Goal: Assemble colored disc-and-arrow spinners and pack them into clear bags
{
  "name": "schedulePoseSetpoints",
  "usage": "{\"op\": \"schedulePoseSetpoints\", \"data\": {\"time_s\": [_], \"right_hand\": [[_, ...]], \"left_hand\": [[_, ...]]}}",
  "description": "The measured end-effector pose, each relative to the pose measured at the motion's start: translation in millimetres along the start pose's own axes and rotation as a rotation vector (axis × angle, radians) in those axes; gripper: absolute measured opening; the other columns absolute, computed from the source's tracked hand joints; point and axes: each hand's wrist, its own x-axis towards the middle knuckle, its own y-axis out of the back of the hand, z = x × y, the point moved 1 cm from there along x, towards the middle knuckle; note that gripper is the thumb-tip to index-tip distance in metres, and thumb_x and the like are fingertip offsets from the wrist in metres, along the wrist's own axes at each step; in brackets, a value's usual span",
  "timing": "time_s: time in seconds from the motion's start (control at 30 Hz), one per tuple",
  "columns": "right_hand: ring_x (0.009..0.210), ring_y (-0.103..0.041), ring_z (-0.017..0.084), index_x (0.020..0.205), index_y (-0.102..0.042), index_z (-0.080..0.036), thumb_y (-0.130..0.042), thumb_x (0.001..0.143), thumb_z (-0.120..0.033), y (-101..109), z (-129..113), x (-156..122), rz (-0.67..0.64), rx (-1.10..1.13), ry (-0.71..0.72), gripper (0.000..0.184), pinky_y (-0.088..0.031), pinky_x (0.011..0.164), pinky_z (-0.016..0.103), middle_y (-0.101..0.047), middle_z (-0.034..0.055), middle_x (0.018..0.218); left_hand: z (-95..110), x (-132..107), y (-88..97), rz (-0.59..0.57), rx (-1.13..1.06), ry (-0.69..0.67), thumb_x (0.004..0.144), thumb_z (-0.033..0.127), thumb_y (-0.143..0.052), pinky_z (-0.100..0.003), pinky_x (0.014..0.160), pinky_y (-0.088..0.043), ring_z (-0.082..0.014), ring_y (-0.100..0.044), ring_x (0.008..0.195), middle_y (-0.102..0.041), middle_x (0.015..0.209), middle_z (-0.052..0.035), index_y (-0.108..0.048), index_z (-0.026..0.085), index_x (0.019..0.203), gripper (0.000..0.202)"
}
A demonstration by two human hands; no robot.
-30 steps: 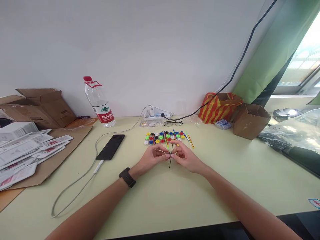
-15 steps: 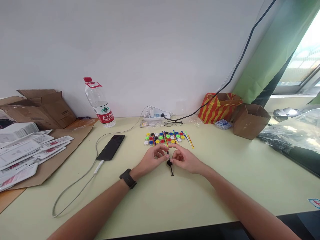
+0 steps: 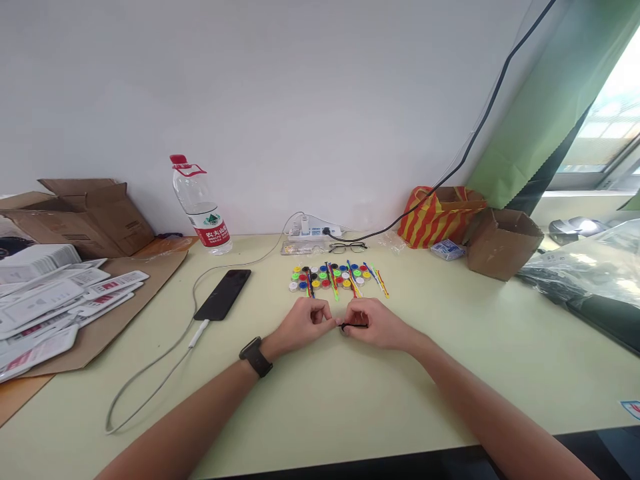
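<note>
My left hand (image 3: pixel 309 323) is closed in a pinch, its fingertips at the left end of a thin black strip (image 3: pixel 356 325). My right hand (image 3: pixel 376 323) grips the strip near a small round piece, which its fingers mostly hide. The strip lies roughly level across the right fingers, and the fingertips of both hands nearly meet. Just beyond the hands lie several small round discs (image 3: pixel 325 284) in red, blue, yellow, green, white and black. Thin coloured strips (image 3: pixel 332 281) lie over and beside those discs in small bundles.
A black phone (image 3: pixel 223 295) on a white cable lies to the left. Further back stand a water bottle (image 3: pixel 210 223), a power strip (image 3: pixel 313 230), eyeglasses (image 3: pixel 347 247), a striped bag (image 3: pixel 425 217) and a cardboard box (image 3: pixel 503 243). White tags (image 3: pixel 75 293) are piled at far left.
The black strip has turned from pointing toward me to lying roughly sideways. My right fingers have closed round its middle, and my left fingertips have come down to its left end.
</note>
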Motion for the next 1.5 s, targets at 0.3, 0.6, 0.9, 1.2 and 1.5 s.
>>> {"op": "schedulePoseSetpoints", "data": {"time_s": [0.3, 0.6, 0.9, 1.2, 1.5], "right_hand": [[0.07, -0.049, 0.016, 0.074, -0.058, -0.022, -0.07, 0.081, -0.023, 10, -4, -1, 0.006, -0.115, 0.035, 0.014, -0.037, 0.062, 0.028, -0.057, -0.0007, 0.074], [0.07, -0.05, 0.016, 0.073, -0.053, -0.022, -0.061, 0.078, -0.016, 31, -2, -5, -0.022, -0.286, -0.009, 0.011, -0.035, 0.063, 0.028, -0.058, -0.0011, 0.075], [0.065, -0.047, 0.016, 0.066, -0.046, -0.022, -0.065, 0.072, -0.017, 64, 14, -18, -0.092, -0.483, -0.257, 0.02, -0.027, 0.057, 0.029, -0.055, -0.0007, 0.07], [0.075, -0.062, 0.02, 0.088, -0.058, -0.024, -0.061, 0.079, -0.026, 114, 58, -39, -0.023, -0.685, -0.628, 0.01, -0.035, 0.06, 0.03, -0.07, 0.0042, 0.092], [0.112, -0.061, 0.029, 0.114, -0.062, -0.02, -0.055, 0.087, -0.017, 104, 62, -24, 0.316, -0.836, -0.424, 0.028, -0.044, 0.089, 0.039, -0.07, 0.0114, 0.117]], "left_hand": [[6, 0, -0.9, -0.013, -0.02, -0.019, 0.09, 0.046, -0.067, -0.024, 0.052, -0.03, -0.0104, -0.042, 0.056, -0.051, 0.059, 0.0024, -0.065, 0.016, 0.071, 0.035], [8, -1, -1.8, -0.01, 0.011, -0.015, 0.09, 0.047, -0.066, -0.024, 0.052, -0.031, -0.0108, -0.043, 0.056, -0.053, 0.059, 0.0019, -0.064, 0.017, 0.069, 0.037], [11, -3, -0.4, -0.04, 0.056, -0.034, 0.09, 0.043, -0.066, -0.024, 0.053, -0.034, -0.0118, -0.047, 0.057, -0.056, 0.061, 0.0012, -0.066, 0.018, 0.07, 0.032], [11, -3, -1.2, -0.051, 0.086, -0.026, 0.091, 0.042, -0.065, -0.025, 0.055, -0.035, -0.0122, -0.049, 0.059, -0.057, 0.062, 0.0014, -0.065, 0.019, 0.071, 0.031], [9, -3, -0.7, -0.064, 0.094, -0.022, 0.092, 0.045, -0.065, -0.025, 0.056, -0.036, -0.0121, -0.05, 0.06, -0.057, 0.062, 0.0017, -0.065, 0.019, 0.071, 0.033]]}}
